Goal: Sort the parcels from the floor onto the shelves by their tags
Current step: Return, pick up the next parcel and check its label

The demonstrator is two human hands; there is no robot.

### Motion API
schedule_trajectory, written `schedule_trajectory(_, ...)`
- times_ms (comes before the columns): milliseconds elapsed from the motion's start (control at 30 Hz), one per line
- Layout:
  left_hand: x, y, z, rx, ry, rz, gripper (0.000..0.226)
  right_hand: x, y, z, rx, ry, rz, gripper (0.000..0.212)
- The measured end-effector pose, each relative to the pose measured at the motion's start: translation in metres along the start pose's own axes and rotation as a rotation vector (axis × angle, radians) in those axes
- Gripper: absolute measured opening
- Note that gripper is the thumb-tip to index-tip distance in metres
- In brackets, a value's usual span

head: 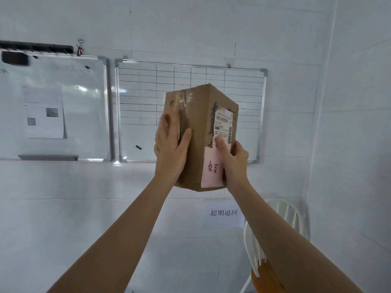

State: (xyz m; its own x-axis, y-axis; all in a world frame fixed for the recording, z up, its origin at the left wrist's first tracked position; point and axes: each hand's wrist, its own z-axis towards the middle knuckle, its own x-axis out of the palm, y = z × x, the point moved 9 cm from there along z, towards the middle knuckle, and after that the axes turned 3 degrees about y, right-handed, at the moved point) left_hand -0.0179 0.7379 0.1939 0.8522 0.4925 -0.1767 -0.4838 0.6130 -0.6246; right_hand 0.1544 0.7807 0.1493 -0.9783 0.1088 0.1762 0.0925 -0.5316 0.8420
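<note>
I hold a brown cardboard parcel [198,123] up in front of me at chest height, one corner turned toward me. My left hand [171,149] lies flat on its taped left face. My right hand [233,163] grips the right face, thumb on the white shipping label [223,123]. Below the label a pink tag [211,168] carries red handwritten characters. No shelves or floor parcels are in view.
Two whiteboards hang on the white tiled wall: a plain whiteboard [69,106] with a paper sheet at left, a gridded whiteboard [148,96] behind the parcel. A paper sign [223,212] with printed characters is stuck lower down. A white chair [275,240] with an orange seat stands at lower right.
</note>
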Motion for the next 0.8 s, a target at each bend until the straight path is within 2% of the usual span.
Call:
schedule_trajectory(67, 0.014, 0.002, -0.004, -0.02, 0.084, -0.044, 0.079, 0.0, 0.008, -0.002, -0.057, -0.023, -0.073, 0.084)
schedule_trajectory(167, 0.018, 0.01, -0.007, -0.085, 0.114, -0.303, 0.096, -0.002, 0.017, -0.007, -0.12, -0.034, -0.142, 0.061)
schedule_trajectory(267, 0.015, 0.022, -0.008, -0.173, 0.126, -0.571, 0.07, -0.002, 0.026, -0.007, -0.186, -0.019, -0.232, 0.054)
schedule_trajectory(367, 0.016, 0.028, -0.009, -0.238, 0.2, -0.737, 0.06, 0.002, 0.033, -0.005, -0.207, 0.032, -0.254, 0.071)
schedule_trajectory(433, 0.014, 0.028, -0.008, -0.25, 0.217, -0.766, 0.055, 0.007, 0.03, -0.003, -0.211, 0.076, -0.24, 0.083)
schedule_trajectory(467, 0.015, 0.027, -0.008, -0.259, 0.228, -0.767, 0.055, 0.009, 0.031, -0.004, -0.224, 0.096, -0.248, 0.079)
schedule_trajectory(600, 0.015, 0.029, -0.007, -0.287, 0.241, -0.767, 0.056, 0.016, 0.023, -0.001, -0.144, 0.237, 0.011, 0.036)
schedule_trajectory(633, 0.015, 0.03, -0.007, -0.3, 0.247, -0.774, 0.057, 0.018, 0.021, -0.001, -0.109, 0.266, 0.07, 0.031)
schedule_trajectory(800, 0.012, 0.027, -0.004, -0.321, 0.292, -0.775, 0.049, 0.02, 0.027, 0.006, -0.082, 0.303, 0.093, 0.048)
